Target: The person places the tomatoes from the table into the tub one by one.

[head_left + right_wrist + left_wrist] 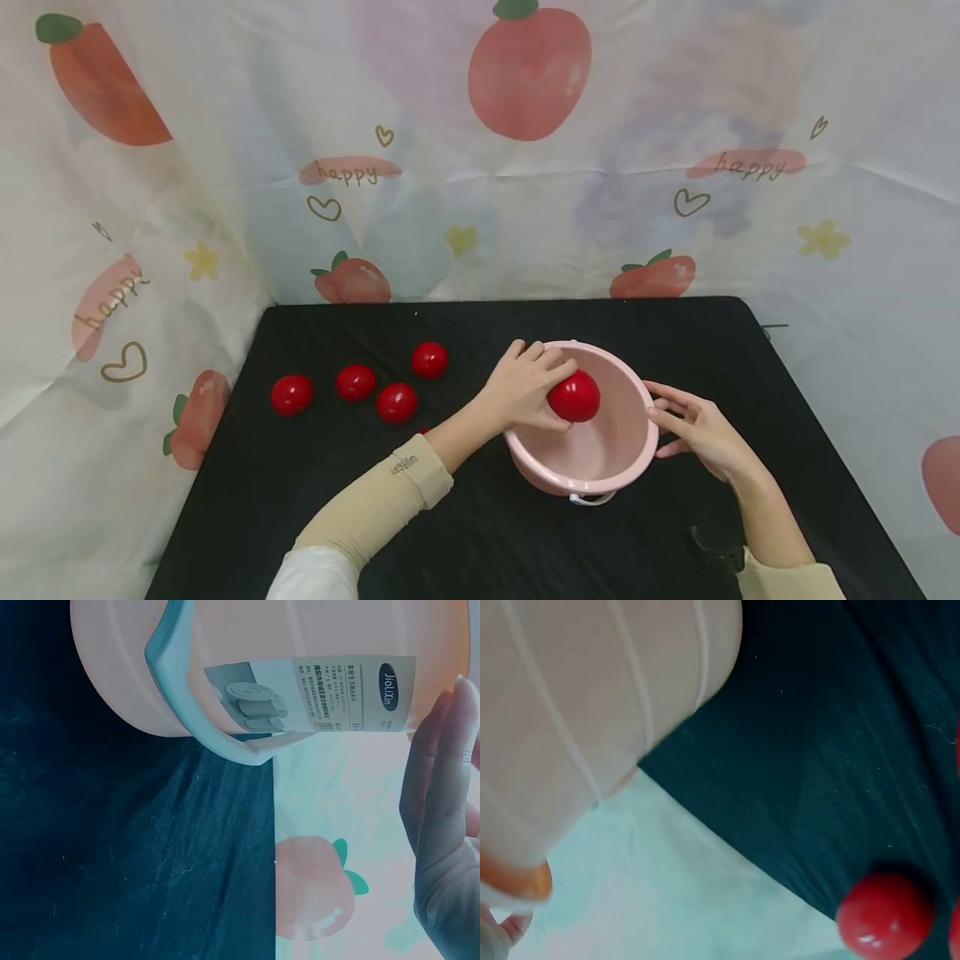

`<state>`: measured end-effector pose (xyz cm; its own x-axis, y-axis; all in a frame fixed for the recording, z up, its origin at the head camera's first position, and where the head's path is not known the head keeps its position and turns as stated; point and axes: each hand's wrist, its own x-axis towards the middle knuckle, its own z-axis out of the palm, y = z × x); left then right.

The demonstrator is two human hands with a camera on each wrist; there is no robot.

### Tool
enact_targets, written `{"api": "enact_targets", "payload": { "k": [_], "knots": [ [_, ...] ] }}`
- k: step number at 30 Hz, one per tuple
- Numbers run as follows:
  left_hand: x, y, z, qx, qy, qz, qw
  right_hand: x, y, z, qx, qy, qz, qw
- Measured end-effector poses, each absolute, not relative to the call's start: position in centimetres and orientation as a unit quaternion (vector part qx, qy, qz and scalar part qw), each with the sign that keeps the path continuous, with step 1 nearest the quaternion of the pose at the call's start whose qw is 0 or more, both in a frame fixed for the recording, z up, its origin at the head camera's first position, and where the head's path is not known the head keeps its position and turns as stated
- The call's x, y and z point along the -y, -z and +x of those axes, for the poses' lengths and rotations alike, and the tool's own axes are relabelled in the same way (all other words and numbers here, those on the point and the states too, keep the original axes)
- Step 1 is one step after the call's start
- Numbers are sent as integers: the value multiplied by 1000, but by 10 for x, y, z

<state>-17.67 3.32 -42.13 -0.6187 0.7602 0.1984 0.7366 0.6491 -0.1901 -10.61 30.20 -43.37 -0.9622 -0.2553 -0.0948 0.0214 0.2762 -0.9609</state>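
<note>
Well left of the fingers of the left hand [521,392], the far-left ball [292,394] is resting on the cloth [217,500]. Nearer those fingers, the second ball [356,382] and third ball [397,403] are lying just beside each other, the fourth ball [430,360] a little apart; a sliver of a hidden ball [422,432] is showing past the left sleeve [375,508]. All are lying on the left hand's side, probably for easy reach.

The left hand is curling its fingers and thumb round the held ball [575,397], gripping from the left so that the ball is projecting beyond the fingertips, within the outline of the bucket's mouth; its depth cannot be told. The bucket [626,408] is standing between both hands' fingers. On its right, the right hand [697,429] is touching the rim [577,487] with fairly straight, slightly parted fingers, probably steadying it. The handle [169,649] is hanging below the fingers, leaving the mouth uncrossed.

The cloth is looking black, matt and faintly creased, with lint specks; the balls are shining red, round and smooth. The bucket is showing pale pink, apparently plastic, lightly ribbed walls, and a printed label [330,694] is sitting beside the right fingertips.
</note>
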Motion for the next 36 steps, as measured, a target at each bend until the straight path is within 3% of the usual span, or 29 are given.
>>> {"api": "enact_targets", "payload": {
  "k": [14,31,36],
  "knots": [
    [-75,444,-181,842,-206,-497,28,-302,433,-106,-792,595,-80,114],
    [-97,456,-179,784,-388,-481,-68,-302,435,-107,-792,595,-82,113],
    [-99,457,-178,780,-408,-468,-73,-299,433,-106,-792,595,-78,112]
  ]
}}
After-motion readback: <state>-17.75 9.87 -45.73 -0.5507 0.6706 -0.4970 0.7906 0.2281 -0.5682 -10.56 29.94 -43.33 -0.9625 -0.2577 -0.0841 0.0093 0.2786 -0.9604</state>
